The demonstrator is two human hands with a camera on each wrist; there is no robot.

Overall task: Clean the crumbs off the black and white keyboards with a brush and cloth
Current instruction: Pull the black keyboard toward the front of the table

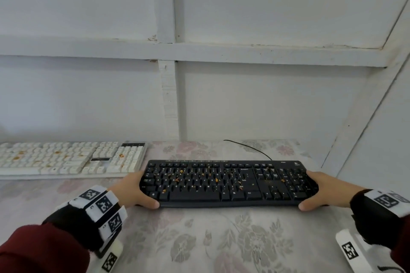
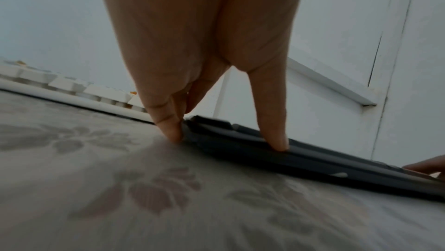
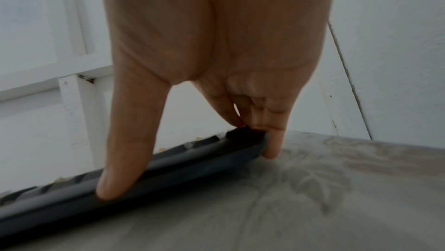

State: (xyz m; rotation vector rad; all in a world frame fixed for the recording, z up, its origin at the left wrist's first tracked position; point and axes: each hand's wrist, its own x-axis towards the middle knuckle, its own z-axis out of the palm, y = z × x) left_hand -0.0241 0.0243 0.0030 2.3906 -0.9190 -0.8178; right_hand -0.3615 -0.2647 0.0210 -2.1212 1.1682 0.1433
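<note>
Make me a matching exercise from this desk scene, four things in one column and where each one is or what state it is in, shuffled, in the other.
Column one:
1. black plastic keyboard
2. white plastic keyboard
3. thin black cable
4. left hand

Column two:
A. runs from the back edge towards the wall
B. grips the black keyboard's left end
C. lies untouched at the far left of the floral tablecloth
D. held at both ends, orange crumbs on its keys

Pairs: 1-D, 2-C, 3-A, 4-B. The right hand grips the other end.
</note>
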